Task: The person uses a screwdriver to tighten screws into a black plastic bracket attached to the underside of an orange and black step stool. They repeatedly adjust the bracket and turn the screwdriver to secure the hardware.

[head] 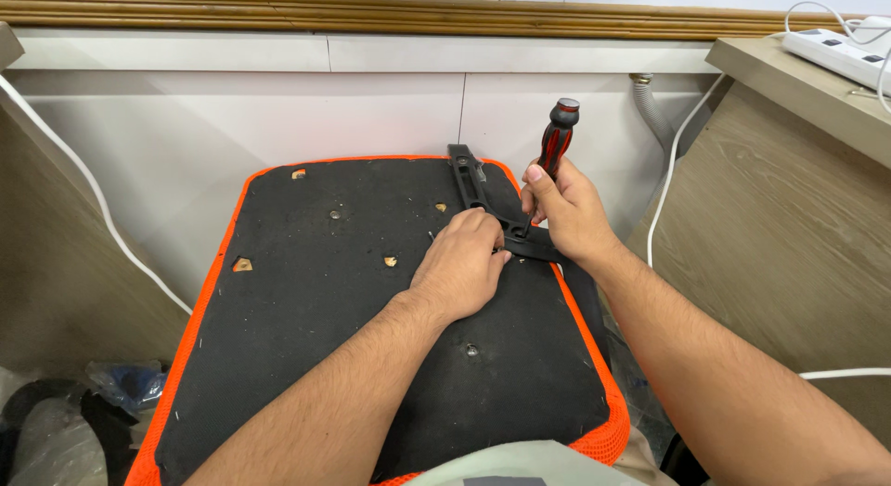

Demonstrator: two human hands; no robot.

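Right hand (568, 212) wrapped tight around red-and-black screwdriver (555, 142), shaft angled down onto black metal bracket (483, 200). Left hand (462, 263) curled, fingertips pressing on bracket near tip. Bracket lying along right edge of black fabric seat underside (371, 328), orange mesh rim, scattered screw holes. White wall panels behind; wooden desk (798, 170) at right, white power strip (840, 50) on top.

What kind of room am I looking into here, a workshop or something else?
Probably an office or home room, not a workshop. Wood-look desk panels stand at the right, a white power strip lies on top, and white wall panels run behind. The upturned orange-edged chair seat suggests furniture assembly.
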